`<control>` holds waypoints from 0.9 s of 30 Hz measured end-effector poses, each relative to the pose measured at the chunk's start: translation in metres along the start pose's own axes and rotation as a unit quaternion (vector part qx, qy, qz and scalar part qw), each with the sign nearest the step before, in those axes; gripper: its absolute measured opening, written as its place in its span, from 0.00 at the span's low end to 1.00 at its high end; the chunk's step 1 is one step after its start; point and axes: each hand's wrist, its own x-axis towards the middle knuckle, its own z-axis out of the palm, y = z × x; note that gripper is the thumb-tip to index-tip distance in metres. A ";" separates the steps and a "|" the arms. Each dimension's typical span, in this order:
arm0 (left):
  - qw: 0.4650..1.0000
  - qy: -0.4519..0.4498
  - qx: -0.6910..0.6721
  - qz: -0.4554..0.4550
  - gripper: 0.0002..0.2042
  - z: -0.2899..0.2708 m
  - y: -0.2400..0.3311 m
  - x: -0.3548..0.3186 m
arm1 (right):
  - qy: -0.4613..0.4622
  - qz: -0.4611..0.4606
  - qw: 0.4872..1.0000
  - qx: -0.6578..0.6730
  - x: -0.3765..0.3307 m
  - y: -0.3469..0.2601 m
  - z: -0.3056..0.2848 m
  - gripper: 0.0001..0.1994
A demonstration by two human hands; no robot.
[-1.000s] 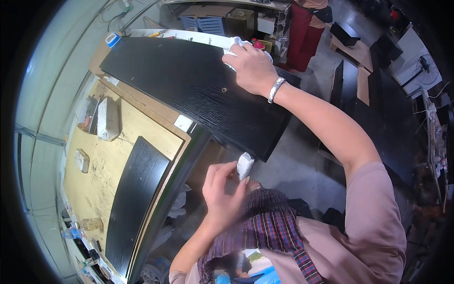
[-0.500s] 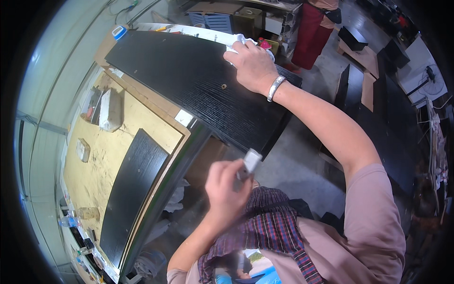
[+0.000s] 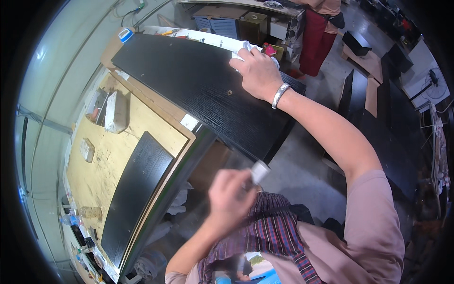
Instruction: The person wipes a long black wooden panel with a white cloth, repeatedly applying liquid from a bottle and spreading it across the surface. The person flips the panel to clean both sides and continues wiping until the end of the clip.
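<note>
Whitish and blurred at the free end — pinches a small block point(image 3: 259, 172) between thumb and fingers of the left hand point(image 3: 231, 194); cannot tell each finger's place through the blur. Leans the block up and to the right, just beside the near corner of the large black panel point(image 3: 189, 75); cannot tell whether touching or apart. From that corner, runs up and to the left along the panel's long axis, and up and to the right along its short end — roughly the same way as the block's lean. Lies far nearer to the left hand than to the right hand point(image 3: 259, 73).

Across the panel, at its far long edge near the right corner, holds a white cloth point(image 3: 247, 46) bunched under curled fingers; wears a silver bangle point(image 3: 280, 96) on that wrist. Between the 2 hands, shows a ring-shaped fitting point(image 3: 230, 93) in the panel's face.

Farther left, carries a smaller black panel point(image 3: 137, 194) along the right edge of the worktop point(image 3: 106, 175). Toward the worktop's left edge, bears a long pale block point(image 3: 116, 112) and a short pale block point(image 3: 87, 150).
</note>
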 end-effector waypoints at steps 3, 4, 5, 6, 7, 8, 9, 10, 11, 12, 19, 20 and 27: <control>0.991 0.062 0.046 -0.111 0.15 -0.028 -0.015 0.036 | 0.006 -0.003 1.000 0.012 0.002 -0.005 -0.002 0.09; 0.987 0.085 0.063 -0.125 0.15 -0.034 -0.029 0.044 | 0.010 -0.005 1.000 0.010 0.002 -0.004 -0.002 0.09; 0.982 0.109 0.044 -0.145 0.14 -0.036 -0.043 0.050 | 0.015 -0.007 1.000 0.009 0.002 -0.004 -0.002 0.08; 0.977 0.132 0.024 -0.166 0.14 -0.035 -0.053 0.053 | 0.010 -0.007 1.000 0.005 0.002 -0.003 -0.001 0.10; 0.978 0.117 0.040 -0.169 0.14 -0.034 -0.053 0.050 | 0.006 -0.009 1.000 0.001 0.001 -0.003 0.000 0.11; 0.983 0.066 0.065 -0.158 0.15 -0.032 -0.042 0.040 | 0.001 -0.011 1.000 -0.001 0.002 -0.005 0.000 0.12; 0.993 0.029 0.018 -0.117 0.15 -0.025 -0.034 0.030 | -0.011 -0.005 1.000 0.000 0.002 -0.006 0.001 0.13; 0.997 -0.008 -0.026 -0.075 0.16 -0.021 -0.023 0.019 | -0.016 -0.004 1.000 0.017 0.003 -0.005 0.002 0.14; 0.995 -0.023 -0.051 -0.084 0.16 -0.020 -0.011 0.010 | -0.020 -0.002 0.999 0.027 0.003 -0.001 0.000 0.14; 0.992 -0.040 -0.074 -0.092 0.17 -0.021 -0.003 0.002 | -0.022 0.002 0.999 0.039 0.005 0.002 0.000 0.15; 0.934 0.139 -0.177 -0.278 0.15 -0.071 -0.028 -0.019 | -0.028 -0.105 0.946 0.305 -0.006 -0.027 -0.020 0.16; 0.923 0.158 -0.187 -0.296 0.15 -0.080 -0.028 -0.023 | -0.130 -0.141 0.944 0.267 -0.025 -0.041 -0.051 0.12; 0.863 0.301 -0.211 -0.348 0.15 -0.099 -0.049 -0.074 | -0.343 -0.113 0.856 0.369 -0.083 0.005 -0.216 0.20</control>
